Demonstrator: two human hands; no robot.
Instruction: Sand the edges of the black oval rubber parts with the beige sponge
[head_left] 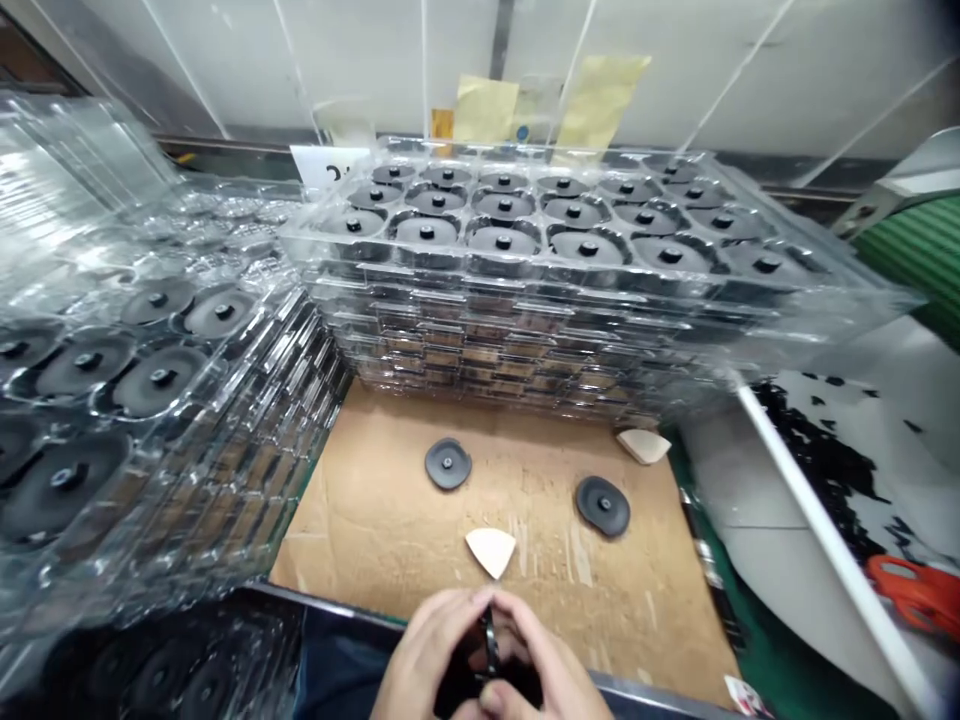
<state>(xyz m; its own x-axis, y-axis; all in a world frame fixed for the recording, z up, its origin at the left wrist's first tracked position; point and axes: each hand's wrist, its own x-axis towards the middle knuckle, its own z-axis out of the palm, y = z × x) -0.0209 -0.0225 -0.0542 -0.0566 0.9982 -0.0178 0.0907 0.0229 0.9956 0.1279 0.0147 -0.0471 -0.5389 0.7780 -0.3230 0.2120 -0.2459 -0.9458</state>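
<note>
At the near edge of the bench (646, 698), left hand (426, 655) and right hand (556, 660) together, fingertips meeting. Fingers of both curled in, closed on a dark part (490, 640) held between them, seen nearly edge-on; its lower portion in shadow, full shape unclear.

Just beyond the fingertips, on cardboard (375, 530): pale wedge (491, 552), point toward the hands. Farther back, two loose dark discs, left disc (448, 464) and right disc (603, 506), well apart, both flat, hub up. Second wedge (645, 446) near the back right corner, by the rear stack (517, 325).

Rear stack: clear trays, top one holding rows of dark discs. Left stack (247, 400) similar, discs in its top tray. Right side: white bin (817, 540) with black scraps (814, 460), orange handles (916, 597) at its near end.
</note>
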